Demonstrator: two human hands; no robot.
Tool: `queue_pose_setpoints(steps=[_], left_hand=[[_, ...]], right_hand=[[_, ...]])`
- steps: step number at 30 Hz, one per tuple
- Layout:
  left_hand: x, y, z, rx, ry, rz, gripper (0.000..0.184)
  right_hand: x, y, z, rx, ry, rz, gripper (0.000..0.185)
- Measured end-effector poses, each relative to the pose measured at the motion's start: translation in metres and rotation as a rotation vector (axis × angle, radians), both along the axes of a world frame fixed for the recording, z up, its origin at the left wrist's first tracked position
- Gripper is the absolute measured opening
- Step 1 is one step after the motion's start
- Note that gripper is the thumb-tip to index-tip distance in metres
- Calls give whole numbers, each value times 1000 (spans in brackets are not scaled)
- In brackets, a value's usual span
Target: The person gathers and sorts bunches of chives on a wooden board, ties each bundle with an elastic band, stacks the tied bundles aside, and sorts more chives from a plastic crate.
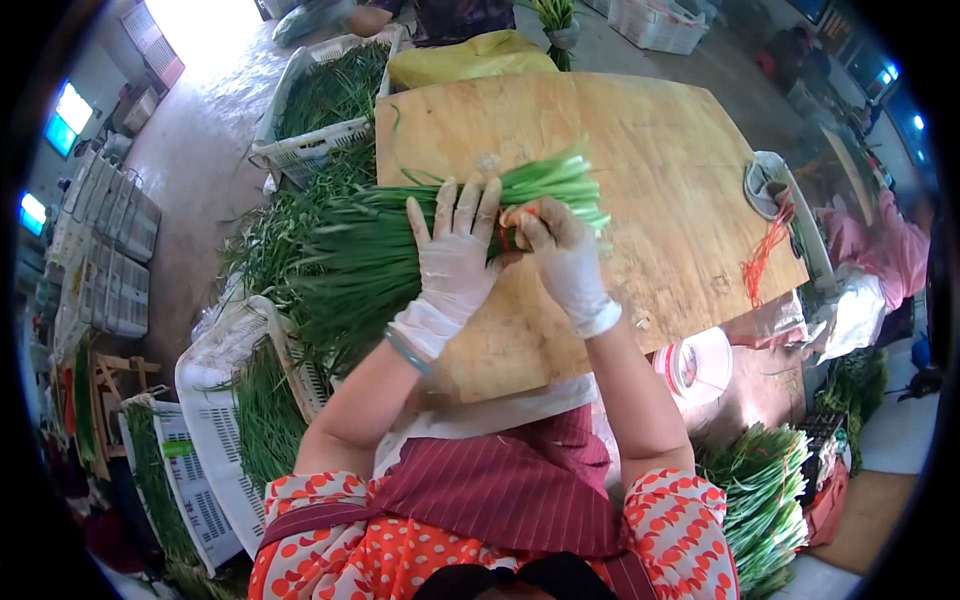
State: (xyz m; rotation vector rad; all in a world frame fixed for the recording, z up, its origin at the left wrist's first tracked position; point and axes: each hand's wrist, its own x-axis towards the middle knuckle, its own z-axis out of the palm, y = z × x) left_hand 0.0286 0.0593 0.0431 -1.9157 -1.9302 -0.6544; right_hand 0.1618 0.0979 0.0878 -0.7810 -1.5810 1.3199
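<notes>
Grey, worn-looking floor [205, 195], with white glare running in from a bright, overexposed doorway [205, 30] at about half past 10, a pale slatted panel [152, 45] just beside it. Dull grey wall [105, 62] at 10 o'clock, a glowing blue-white rectangular window [70, 118] there, a smaller glowing blue-white window [33, 213] between 9 and 10, brown wooden slatted frame [125, 378] near half past 8. Light-brown flat wooden tabletop [670, 170], scuffed, from the centre toward 1 o'clock; dim blue-tinted windows [890, 74] with small bright spots at 2, far edges dark.
</notes>
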Motion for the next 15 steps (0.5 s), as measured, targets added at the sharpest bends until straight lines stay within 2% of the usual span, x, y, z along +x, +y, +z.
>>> queue_pose_setpoints(steps=[1,3,4,5,7,8,10,11,13,14,15], left_hand=[[5,1,-1,4,3,0,88],[15,1,-5,-10,102,177,86],[19,0,-12,-34,239,179,99],[23,-2,-17,-40,233,177,99],[34,-10,2,-307,305,104,99],[39,-15,30,-400,278,75,101],[33,-6,29,-392,295,36,102],[30,-2,28,-379,314,3,103],[29,0,21,-379,270,-14,103],[29,0,19,-391,220,-12,97],[30,-1,19,-408,173,-11,90]], right_hand=[[4,-1,-6,4,3,0,9],[17,1,-31,434,-184,6,10],[23,-5,-42,211,-165,53,12],[31,-5,-58,204,-171,52,12],[48,-6,-83,-278,33,179,15],[51,-13,-85,-280,33,173,15],[51,-31,-90,-261,208,194,18],[50,-36,-90,-263,212,187,18],[48,-41,-87,-500,222,158,22],[47,-36,-95,-378,143,144,27],[41,-41,-90,-380,152,140,27]])
